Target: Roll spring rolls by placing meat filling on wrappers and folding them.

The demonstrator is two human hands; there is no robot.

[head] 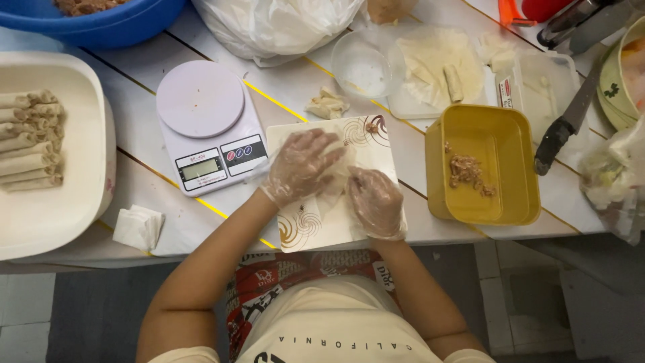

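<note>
My left hand (pixel 302 165) and my right hand (pixel 375 200), both in clear plastic gloves, press on a thin pale wrapper (pixel 339 176) lying on a white patterned board (pixel 373 144). The fingers of both hands curl over the wrapper and hide most of it, so whether filling lies inside cannot be told. A yellow rectangular tub (pixel 510 144) with a little brown filling (pixel 467 171) stands just right of the board. A white kitchen scale (pixel 205 124) stands just left of it.
A large white tray (pixel 74 202) at left holds several finished rolls (pixel 30 141). Behind are a blue basin (pixel 114 27), a plastic bag (pixel 275 27), a clear bowl (pixel 363 67), a wrapper stack with one roll (pixel 453 82), a knife (pixel 568 124), and a folded tissue (pixel 138 227).
</note>
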